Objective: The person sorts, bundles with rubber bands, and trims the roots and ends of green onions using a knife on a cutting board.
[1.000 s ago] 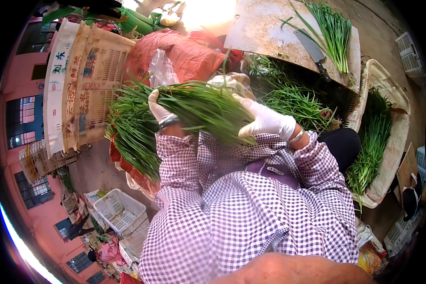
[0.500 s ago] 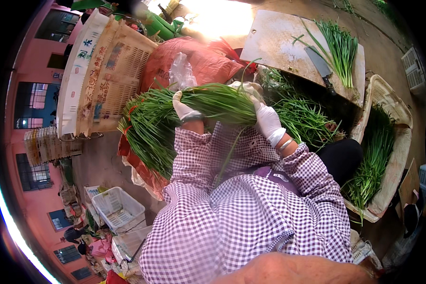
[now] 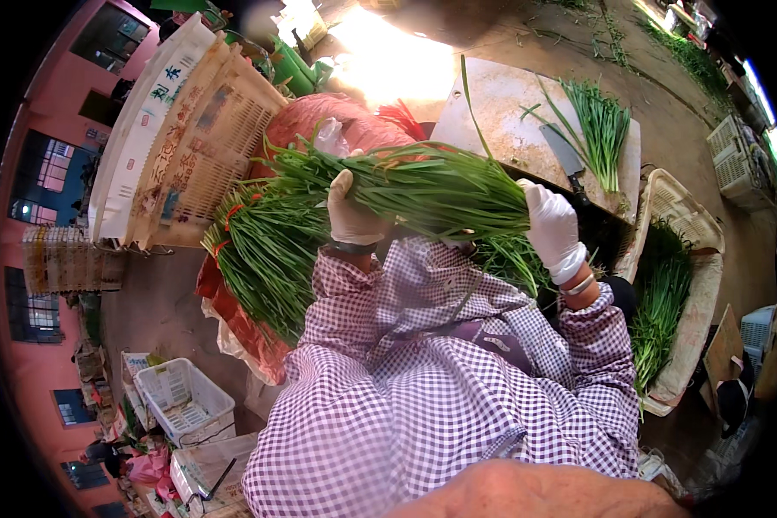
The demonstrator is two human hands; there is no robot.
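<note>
Bundle: long green chives (image 3: 423, 186) are lying crosswise, tips fanning past the left fingers.
Left hand (image 3: 352, 211): white-gloved fingers are clenching the bundle's middle.
Right hand (image 3: 552, 229): gloved fingers are gripping the stalk end.
Beyond fingers: cleaver (image 3: 565, 155) is resting on the board (image 3: 501, 112).

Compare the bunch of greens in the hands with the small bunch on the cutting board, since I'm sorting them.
The held bunch is thick, lies crosswise, and is gripped by the left hand and right hand. The board bunch is thin, fanned out, and lies untouched beside a cleaver. Both are long green stalks.
</note>
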